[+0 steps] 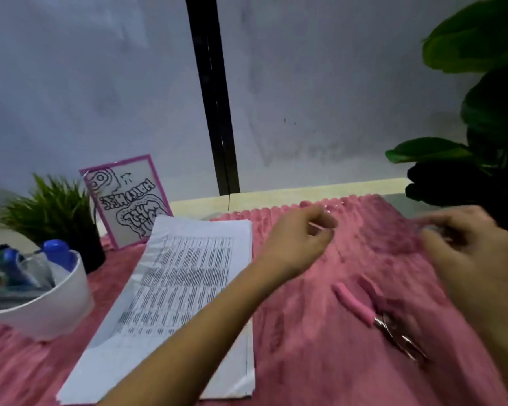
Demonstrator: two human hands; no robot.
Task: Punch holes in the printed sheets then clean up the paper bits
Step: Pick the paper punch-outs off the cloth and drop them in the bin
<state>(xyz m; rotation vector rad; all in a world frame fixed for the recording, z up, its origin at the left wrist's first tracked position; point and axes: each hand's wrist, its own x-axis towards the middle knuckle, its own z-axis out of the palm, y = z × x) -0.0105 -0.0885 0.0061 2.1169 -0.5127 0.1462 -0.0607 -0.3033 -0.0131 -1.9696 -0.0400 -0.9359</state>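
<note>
Both hands hover over the pink cloth (320, 347) that covers the bench (276, 197). The left hand (301, 240) reaches across the sheets (182, 288), which lie under its forearm, printed side up. Its fingers are curled, with thumb and forefinger drawn close as if to pinch. What sits between them, if anything, is too small and blurred to tell. The right hand (475, 253) is smeared by motion. Its fingers look loosely bent, but whether they hold anything cannot be told. The punch (373, 310), pink-handled, lies on the cloth between the two hands and nearer the person, and neither hand touches it. A few pale specks (328, 211) just beyond the left fingertips may be paper bits.

With the punch set down, the step in hand seems to be gathering bits. The cloth's pile will likely trap them, so each is better pinched straight up than swept, since sweeping would push them deeper. Collecting them into one cupped hand would save scattering them again. The bowl (41, 312), far left of the left hand, already holds other things.
</note>
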